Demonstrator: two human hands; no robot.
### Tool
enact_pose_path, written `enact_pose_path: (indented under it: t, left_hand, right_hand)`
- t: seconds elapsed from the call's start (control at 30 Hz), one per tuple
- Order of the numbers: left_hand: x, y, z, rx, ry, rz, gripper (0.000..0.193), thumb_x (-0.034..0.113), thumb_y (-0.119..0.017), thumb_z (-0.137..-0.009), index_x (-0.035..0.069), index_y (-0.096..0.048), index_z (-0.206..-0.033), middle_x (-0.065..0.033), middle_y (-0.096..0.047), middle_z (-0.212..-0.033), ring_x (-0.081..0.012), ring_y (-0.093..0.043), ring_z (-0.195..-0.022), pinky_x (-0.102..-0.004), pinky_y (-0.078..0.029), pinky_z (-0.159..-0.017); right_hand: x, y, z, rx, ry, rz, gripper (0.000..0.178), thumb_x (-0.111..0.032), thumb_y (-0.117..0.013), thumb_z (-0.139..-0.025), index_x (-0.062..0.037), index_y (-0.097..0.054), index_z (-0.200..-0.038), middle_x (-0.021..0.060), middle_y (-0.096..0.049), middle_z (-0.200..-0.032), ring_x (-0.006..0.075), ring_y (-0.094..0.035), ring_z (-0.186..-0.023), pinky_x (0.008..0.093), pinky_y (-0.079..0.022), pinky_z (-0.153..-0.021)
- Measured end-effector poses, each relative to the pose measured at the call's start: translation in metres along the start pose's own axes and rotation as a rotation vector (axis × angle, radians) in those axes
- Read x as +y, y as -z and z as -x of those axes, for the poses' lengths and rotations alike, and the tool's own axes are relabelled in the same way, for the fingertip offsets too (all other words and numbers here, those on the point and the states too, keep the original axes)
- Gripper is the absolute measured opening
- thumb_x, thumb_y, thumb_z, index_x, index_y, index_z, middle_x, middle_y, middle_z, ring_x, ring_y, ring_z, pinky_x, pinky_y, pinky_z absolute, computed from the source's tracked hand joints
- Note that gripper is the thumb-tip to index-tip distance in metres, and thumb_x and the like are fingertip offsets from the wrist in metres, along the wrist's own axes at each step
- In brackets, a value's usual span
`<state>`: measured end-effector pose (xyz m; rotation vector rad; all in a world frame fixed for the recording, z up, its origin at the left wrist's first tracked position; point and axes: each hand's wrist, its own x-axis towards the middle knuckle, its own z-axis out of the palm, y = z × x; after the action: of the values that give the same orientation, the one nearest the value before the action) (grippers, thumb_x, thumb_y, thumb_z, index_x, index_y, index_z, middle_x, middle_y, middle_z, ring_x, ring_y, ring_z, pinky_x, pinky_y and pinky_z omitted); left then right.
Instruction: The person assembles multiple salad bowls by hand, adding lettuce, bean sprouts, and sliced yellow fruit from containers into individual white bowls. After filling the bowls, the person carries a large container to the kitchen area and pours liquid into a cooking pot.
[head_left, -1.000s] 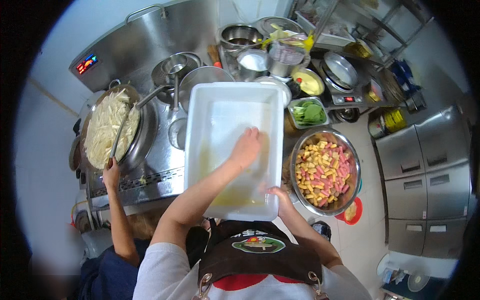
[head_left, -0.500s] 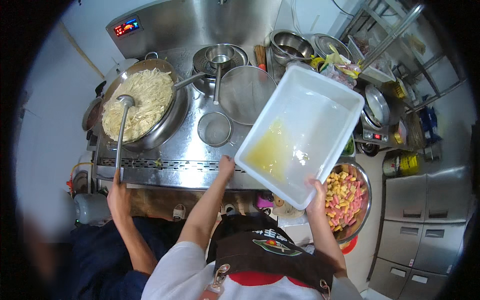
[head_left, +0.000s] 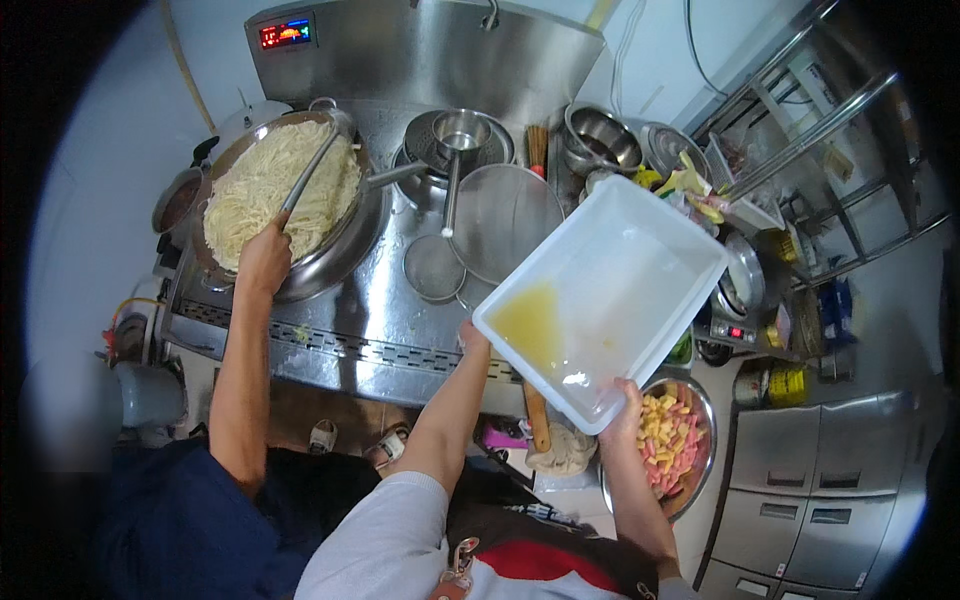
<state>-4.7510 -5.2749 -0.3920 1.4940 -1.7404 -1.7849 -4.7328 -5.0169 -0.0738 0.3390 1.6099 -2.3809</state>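
A white plastic tub (head_left: 640, 250) tilts in front of me, with a shallow pool of yellow liquid (head_left: 525, 325) gathered in its left corner. Gripping the tub's near right corner is my right hand (head_left: 624, 412), thumb over the rim. My left hand (head_left: 474, 338) is closed at the left corner, its fingers mostly hidden by the tub. On the left, a co-worker's hand (head_left: 264, 262) holds a ladle (head_left: 308, 178) over a wide wok (head_left: 212, 215) heaped with pale noodles (head_left: 275, 190).
On the steel counter (head_left: 350, 320) lie mesh strainers (head_left: 505, 220) and a long-handled metal scoop (head_left: 461, 130). Right of the tub stands a steel bowl (head_left: 708, 440) of yellow and pink pieces. Metal bowls (head_left: 600, 138) and a rack (head_left: 810, 135) are at the back right; steel cabinets (head_left: 775, 450) stand at right.
The co-worker's ladle has swung to the wok's far side, the hand reaching over the near rim. My left hand has come closer to the tub's corner. The whole view has shifted slightly.
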Motion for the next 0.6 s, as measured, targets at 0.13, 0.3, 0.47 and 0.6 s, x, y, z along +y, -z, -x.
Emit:
enact_pose_path:
  t: [0.13,0.3,0.47,0.6]
  left_hand:
    - [-0.009,-0.024,-0.024,-0.105,-0.121,0.009,0.038,0.029,-0.06,-0.077,0.001,-0.064,-0.103,-0.0154,-0.065,-0.099,-0.0266,-0.063,-0.089,-0.0372,-0.05,-0.072]
    - [0.006,-0.004,-0.026,-0.072,0.006,0.45,0.033,0.026,-0.059,-0.081,-0.002,-0.064,-0.098,-0.0104,-0.067,-0.092,-0.0233,-0.065,-0.073,-0.0365,-0.051,-0.063]
    - [0.043,-0.019,0.014,-0.14,0.261,0.806,0.026,0.024,-0.059,-0.083,0.002,-0.063,-0.096,-0.0081,-0.064,-0.081,-0.0167,-0.062,-0.064,-0.0287,-0.047,-0.047]
    - [0.026,-0.033,-0.022,-0.225,0.289,0.814,0.017,0.02,-0.053,-0.086,0.005,-0.06,-0.09,-0.0057,-0.061,-0.075,-0.0126,-0.056,-0.056,-0.0255,-0.04,-0.039]
  right_hand:
    - [-0.001,-0.009,-0.001,-0.062,-0.068,-0.033,0.039,-0.015,-0.059,-0.068,-0.0012,-0.048,-0.103,0.0097,-0.053,-0.091,0.0233,-0.055,-0.081,0.034,-0.048,-0.069]
    - [0.006,-0.025,-0.008,-0.087,-0.053,-0.043,0.055,-0.012,-0.059,-0.067,0.0016,-0.04,-0.118,0.0124,-0.05,-0.101,0.0253,-0.054,-0.088,0.0355,-0.048,-0.075]
    - [0.002,-0.018,-0.013,0.037,0.007,-0.023,0.034,-0.014,-0.06,-0.068,-0.004,-0.049,-0.098,0.008,-0.052,-0.088,0.0234,-0.055,-0.08,0.0344,-0.047,-0.067]
    - [0.003,-0.017,-0.023,-0.011,-0.004,-0.041,0.047,-0.01,-0.058,-0.067,-0.0004,-0.042,-0.11,0.0117,-0.05,-0.098,0.0243,-0.055,-0.084,0.0378,-0.049,-0.07]
